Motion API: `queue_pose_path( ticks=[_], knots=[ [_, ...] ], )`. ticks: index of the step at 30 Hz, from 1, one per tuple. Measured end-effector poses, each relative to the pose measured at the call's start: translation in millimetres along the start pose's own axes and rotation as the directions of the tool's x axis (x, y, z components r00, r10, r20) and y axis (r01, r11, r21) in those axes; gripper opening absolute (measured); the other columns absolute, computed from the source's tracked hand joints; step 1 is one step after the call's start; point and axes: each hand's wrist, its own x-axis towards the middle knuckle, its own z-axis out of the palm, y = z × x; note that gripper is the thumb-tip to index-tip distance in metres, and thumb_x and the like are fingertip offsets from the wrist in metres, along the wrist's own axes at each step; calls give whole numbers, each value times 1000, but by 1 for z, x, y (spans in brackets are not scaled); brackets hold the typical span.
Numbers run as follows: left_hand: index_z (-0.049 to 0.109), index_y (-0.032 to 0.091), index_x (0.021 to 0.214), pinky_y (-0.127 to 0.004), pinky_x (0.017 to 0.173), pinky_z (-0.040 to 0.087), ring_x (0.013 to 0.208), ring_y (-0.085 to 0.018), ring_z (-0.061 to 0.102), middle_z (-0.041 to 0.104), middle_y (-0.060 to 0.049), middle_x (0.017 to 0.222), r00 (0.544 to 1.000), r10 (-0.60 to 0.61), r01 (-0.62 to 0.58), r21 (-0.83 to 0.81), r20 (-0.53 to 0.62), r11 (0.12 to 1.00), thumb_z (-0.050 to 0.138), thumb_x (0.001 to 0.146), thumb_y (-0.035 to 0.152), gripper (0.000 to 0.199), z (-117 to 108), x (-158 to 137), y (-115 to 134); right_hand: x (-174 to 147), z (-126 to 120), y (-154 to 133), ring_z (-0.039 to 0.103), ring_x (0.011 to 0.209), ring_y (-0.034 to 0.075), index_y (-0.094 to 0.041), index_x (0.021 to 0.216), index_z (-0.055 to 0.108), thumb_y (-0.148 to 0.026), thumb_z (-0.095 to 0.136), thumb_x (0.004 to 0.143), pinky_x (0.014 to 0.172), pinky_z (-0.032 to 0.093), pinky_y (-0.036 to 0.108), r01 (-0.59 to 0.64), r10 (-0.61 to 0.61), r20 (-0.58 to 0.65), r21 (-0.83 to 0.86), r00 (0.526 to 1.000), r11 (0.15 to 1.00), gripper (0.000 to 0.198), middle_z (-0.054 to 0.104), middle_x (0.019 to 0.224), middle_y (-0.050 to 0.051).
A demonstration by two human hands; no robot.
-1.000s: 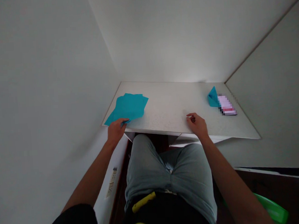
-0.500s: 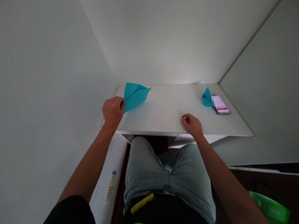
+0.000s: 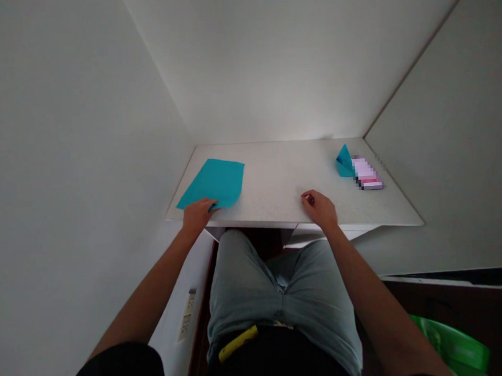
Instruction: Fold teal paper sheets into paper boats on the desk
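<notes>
A sheet of blue paper [image 3: 216,182] lies almost flat at the left of the white desk, its near right corner curled up a little. My left hand [image 3: 198,214] pinches the paper's near edge, close to the front of the desk. Loosely curled, my right hand [image 3: 321,207] rests near the desk's front edge, with nothing visible in its fingers. Farther right stands a small folded blue paper piece [image 3: 345,163], its pointed tip upward. It touches or overlaps the left side of a phone [image 3: 367,174] with a blurred-out screen.
White walls close in the desk [image 3: 276,175] at the back and on the left; a pale panel [image 3: 450,157] borders its right. Under the front edge is a drawer [image 3: 318,233]. A green plastic container [image 3: 453,345] sits low at the right, beside my arm.
My left hand has come down and towards me. The blue paper, raised and bent before, is now spread on the desk. My right hand stays in place.
</notes>
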Motion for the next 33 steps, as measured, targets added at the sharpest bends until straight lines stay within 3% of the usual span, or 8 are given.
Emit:
queue_pose_path(
  ticks=[3, 8, 15, 19, 22, 24, 27, 33],
  knots=[
    [79, 33, 132, -37, 99, 57, 132, -30, 70, 72, -2, 147, 992, 80, -79, -13, 93, 997, 62, 104, 43, 34, -1, -2, -3, 0, 0, -1, 67, 80, 22, -24, 109, 76, -36, 58, 96, 71, 44, 33, -7, 7, -5, -9, 1000, 1000, 25, 75, 88, 4],
    [80, 35, 129, -36, 106, 56, 137, -27, 67, 71, 0, 149, 984, 130, -122, -70, 125, 990, 51, 109, 43, 36, -2, -6, -4, 0, 0, -1, 67, 80, 22, -24, 109, 76, -36, 59, 95, 70, 44, 33, -7, 7, -5, -6, 1000, 1000, 25, 76, 88, 4],
    [79, 24, 109, -38, 91, 57, 105, -30, 76, 81, -11, 115, 984, 63, -108, -277, -167, 955, 54, 105, 43, 32, -38, 6, 16, 1, 2, 2, 67, 79, 23, -24, 108, 76, -38, 59, 95, 70, 44, 33, 12, -12, -14, -14, 1000, 1000, 25, 76, 88, 4],
    [73, 21, 94, -32, 72, 55, 77, -23, 69, 70, -3, 79, 962, 29, -193, -597, -272, 779, 56, 102, 62, 45, -87, 19, 31, 1, 2, 2, 67, 78, 22, -24, 108, 76, -38, 59, 95, 70, 45, 32, 11, -12, -26, -14, 1000, 1000, 25, 76, 87, 4],
    [72, 21, 107, -31, 74, 57, 86, -23, 70, 71, -4, 87, 911, -91, -299, -798, -402, 523, 58, 99, 71, 53, -118, 36, 36, 0, 2, 2, 67, 79, 23, -24, 108, 75, -37, 58, 96, 71, 45, 32, 11, -11, -23, -10, 1000, 1000, 25, 76, 88, 5],
    [71, 21, 114, -33, 81, 59, 94, -24, 72, 74, -5, 94, 879, -178, -340, -842, -443, 419, 58, 98, 73, 56, -126, 51, 34, 0, 1, 1, 68, 80, 23, -24, 109, 75, -37, 58, 96, 72, 45, 32, 9, -9, -16, -8, 1000, 1000, 25, 76, 88, 5],
    [71, 19, 111, -35, 85, 60, 95, -25, 72, 75, -6, 95, 879, -258, -269, -863, -401, 427, 62, 96, 71, 55, -114, 70, 25, -1, 0, -1, 68, 81, 23, -24, 111, 75, -36, 58, 97, 71, 44, 32, -2, 2, -9, -2, 1000, 1000, 25, 76, 88, 4],
    [68, 21, 87, -43, 94, 58, 100, -31, 72, 73, -8, 84, 942, -282, 77, -698, -184, 712, 57, 97, 54, 36, -36, 79, 20, 0, 0, -2, 69, 81, 24, -25, 118, 73, -43, 52, 104, 70, 43, 31, -48, 49, -37, 27, 998, 998, 31, 78, 90, 6]
  ],
)
